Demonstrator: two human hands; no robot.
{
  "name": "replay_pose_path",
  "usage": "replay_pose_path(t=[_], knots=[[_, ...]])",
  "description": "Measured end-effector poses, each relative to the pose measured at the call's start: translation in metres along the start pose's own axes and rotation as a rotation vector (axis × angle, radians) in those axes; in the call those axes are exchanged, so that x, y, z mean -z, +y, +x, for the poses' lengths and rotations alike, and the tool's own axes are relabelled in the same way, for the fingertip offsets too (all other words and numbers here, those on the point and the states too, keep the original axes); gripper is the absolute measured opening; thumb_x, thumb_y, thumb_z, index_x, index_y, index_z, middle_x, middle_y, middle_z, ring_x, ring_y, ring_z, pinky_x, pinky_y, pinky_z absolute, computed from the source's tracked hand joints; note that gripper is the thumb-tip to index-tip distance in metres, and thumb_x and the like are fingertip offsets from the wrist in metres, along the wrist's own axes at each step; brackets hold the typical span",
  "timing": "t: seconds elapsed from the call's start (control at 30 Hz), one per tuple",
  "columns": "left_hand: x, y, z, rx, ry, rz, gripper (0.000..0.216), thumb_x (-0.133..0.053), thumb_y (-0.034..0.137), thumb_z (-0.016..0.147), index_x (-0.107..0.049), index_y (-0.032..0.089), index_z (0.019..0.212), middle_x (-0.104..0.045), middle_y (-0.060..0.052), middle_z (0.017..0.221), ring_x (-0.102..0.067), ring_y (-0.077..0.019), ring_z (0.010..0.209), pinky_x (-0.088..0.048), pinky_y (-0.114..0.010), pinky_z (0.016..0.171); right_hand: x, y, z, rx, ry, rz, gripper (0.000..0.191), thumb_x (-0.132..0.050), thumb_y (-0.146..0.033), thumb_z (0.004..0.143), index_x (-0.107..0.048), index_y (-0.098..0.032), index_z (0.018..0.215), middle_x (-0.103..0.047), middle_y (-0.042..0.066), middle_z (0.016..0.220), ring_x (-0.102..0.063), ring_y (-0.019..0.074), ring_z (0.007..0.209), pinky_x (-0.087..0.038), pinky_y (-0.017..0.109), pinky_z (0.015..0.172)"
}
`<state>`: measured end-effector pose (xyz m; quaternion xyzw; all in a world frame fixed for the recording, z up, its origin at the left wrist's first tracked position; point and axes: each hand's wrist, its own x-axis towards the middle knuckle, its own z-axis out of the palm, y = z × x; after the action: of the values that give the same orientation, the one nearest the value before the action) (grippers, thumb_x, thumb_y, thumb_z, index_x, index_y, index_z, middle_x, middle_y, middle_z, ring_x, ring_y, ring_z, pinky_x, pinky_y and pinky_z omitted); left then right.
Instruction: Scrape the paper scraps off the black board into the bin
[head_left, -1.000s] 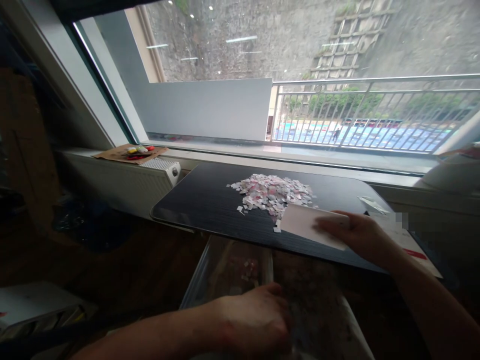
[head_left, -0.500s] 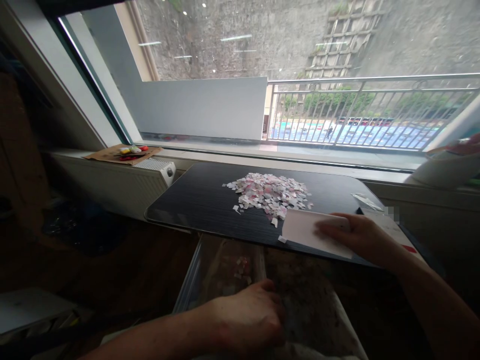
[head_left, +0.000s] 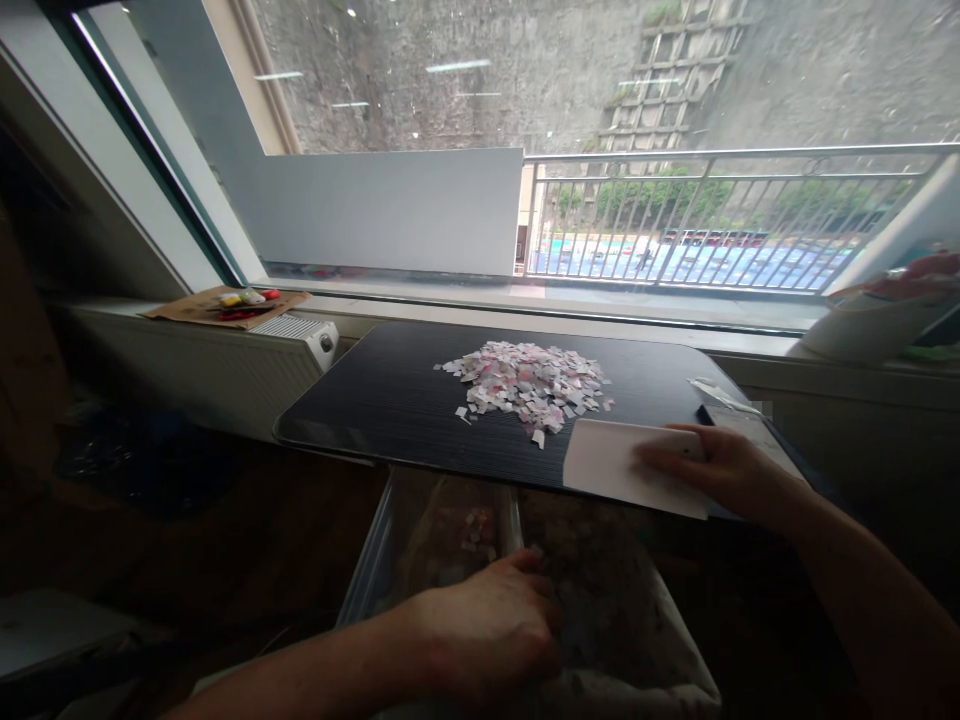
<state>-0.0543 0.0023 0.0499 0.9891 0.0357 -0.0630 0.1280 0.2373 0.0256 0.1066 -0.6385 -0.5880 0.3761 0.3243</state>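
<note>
A heap of small white and pinkish paper scraps [head_left: 529, 380] lies on the dark table [head_left: 352, 400]. To its right, my right hand [head_left: 712, 465] grips a flat white card-like piece [head_left: 607, 455], its left edge close to a few stray scraps and its lower edge at the table's front. My left hand [head_left: 502, 620] is below the table's front edge, above the bins, with its fingers curled inward. What its fingertips hold, if anything, is hidden. Under it a clear plastic bin [head_left: 375, 540] has some scraps [head_left: 478, 525] inside.
Beside the clear bin stands a lined container [head_left: 675, 640] with dark, stained contents. A radiator [head_left: 292, 350] is at the left, with cardboard [head_left: 180, 305] and small colourful items on top. A thin pale packet [head_left: 724, 395] lies at the table's right. The window [head_left: 420, 100] is behind.
The loose scrap at the table's front edge by the white piece's corner is no longer there. The view has shifted slightly; both hands keep nearly the same pose.
</note>
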Motion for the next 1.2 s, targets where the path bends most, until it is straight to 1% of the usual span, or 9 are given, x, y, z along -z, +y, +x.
replay_pose_path(t=[0.2, 0.3, 0.43, 0.6, 0.8, 0.93, 1.0, 1.1, 1.2], knots=[[0.001, 0.0, 0.001, -0.014, -0.013, 0.011, 0.008, -0.072, 0.021, 0.068, -0.064, 0.019, 0.068, -0.063, -0.002, 0.073, -0.055, -0.0196, 0.073, -0.04, -0.04, 0.086, -0.021, 0.007, 0.021, 0.103, 0.192, 0.036, 0.052, -0.077, -0.067, 0.066, -0.082, -0.018, 0.086, -0.075, 0.005, 0.07, -0.061, 0.0161, 0.058, -0.048, 0.026, 0.051], [-0.002, 0.0, 0.001, -0.016, 0.022, 0.012, 0.009, -0.071, 0.021, 0.072, -0.064, 0.019, 0.067, -0.063, -0.002, 0.072, -0.054, -0.0188, 0.071, -0.039, -0.04, 0.084, -0.031, 0.002, 0.029, 0.15, 0.157, 0.011, 0.05, -0.078, -0.062, 0.067, -0.081, -0.017, 0.087, -0.075, 0.005, 0.07, -0.06, 0.0153, 0.057, -0.047, 0.026, 0.051], [-0.003, 0.0, 0.001, -0.016, 0.046, -0.005, 0.008, -0.069, 0.019, 0.073, -0.065, 0.019, 0.066, -0.062, -0.002, 0.07, -0.053, -0.0183, 0.071, -0.039, -0.039, 0.085, -0.025, 0.0, 0.025, 0.136, 0.125, -0.033, 0.046, -0.076, -0.061, 0.068, -0.079, -0.017, 0.079, -0.074, 0.004, 0.067, -0.059, 0.0153, 0.055, -0.046, 0.025, 0.049], [-0.001, -0.001, 0.002, -0.022, 0.02, -0.005, 0.009, -0.074, 0.023, 0.067, -0.066, 0.019, 0.069, -0.063, -0.002, 0.073, -0.055, -0.0197, 0.076, -0.039, -0.04, 0.089, -0.011, 0.002, 0.018, 0.093, 0.182, -0.074, 0.045, -0.074, -0.061, 0.067, -0.081, -0.019, 0.081, -0.074, 0.003, 0.066, -0.06, 0.0166, 0.054, -0.046, 0.026, 0.047], [0.002, 0.0, 0.002, -0.009, 0.008, -0.002, 0.008, -0.072, 0.021, 0.069, -0.064, 0.019, 0.069, -0.062, -0.001, 0.072, -0.054, -0.0191, 0.074, -0.038, -0.039, 0.086, -0.01, -0.001, 0.016, 0.038, 0.139, -0.043, 0.041, -0.076, -0.059, 0.064, -0.08, -0.019, 0.075, -0.074, 0.004, 0.066, -0.061, 0.0176, 0.054, -0.046, 0.026, 0.046], [0.003, 0.001, 0.002, -0.007, -0.01, -0.006, 0.01, -0.073, 0.024, 0.066, -0.065, 0.019, 0.069, -0.062, -0.002, 0.073, -0.055, -0.0201, 0.077, -0.038, -0.04, 0.088, -0.011, -0.003, 0.012, 0.037, 0.192, -0.016, 0.042, -0.077, -0.058, 0.067, -0.081, -0.019, 0.081, -0.074, 0.004, 0.069, -0.061, 0.0162, 0.056, -0.047, 0.026, 0.05], [0.004, 0.001, 0.002, -0.006, -0.032, -0.002, 0.009, -0.071, 0.024, 0.066, -0.064, 0.019, 0.069, -0.063, -0.002, 0.074, -0.055, -0.0198, 0.075, -0.038, -0.04, 0.087, -0.012, -0.002, 0.012, 0.034, 0.194, 0.007, 0.048, -0.078, -0.063, 0.063, -0.08, -0.019, 0.081, -0.073, 0.004, 0.067, -0.059, 0.0154, 0.056, -0.046, 0.026, 0.05], [0.005, 0.001, 0.002, -0.003, -0.048, 0.002, 0.009, -0.071, 0.025, 0.067, -0.064, 0.019, 0.07, -0.063, -0.002, 0.074, -0.054, -0.0196, 0.074, -0.039, -0.04, 0.088, -0.009, 0.0, 0.012, 0.017, 0.132, 0.005, 0.056, -0.079, -0.071, 0.055, -0.08, -0.019, 0.076, -0.073, 0.004, 0.066, -0.059, 0.016, 0.055, -0.046, 0.027, 0.049], [0.003, 0.001, 0.002, -0.003, -0.05, 0.01, 0.012, -0.073, 0.026, 0.066, -0.066, 0.019, 0.073, -0.063, -0.002, 0.074, -0.055, -0.0206, 0.076, -0.039, -0.04, 0.09, -0.001, 0.002, 0.007, -0.005, 0.032, -0.038, 0.059, -0.078, -0.076, 0.054, -0.08, -0.02, 0.072, -0.074, 0.005, 0.068, -0.061, 0.0179, 0.058, -0.048, 0.028, 0.05]])
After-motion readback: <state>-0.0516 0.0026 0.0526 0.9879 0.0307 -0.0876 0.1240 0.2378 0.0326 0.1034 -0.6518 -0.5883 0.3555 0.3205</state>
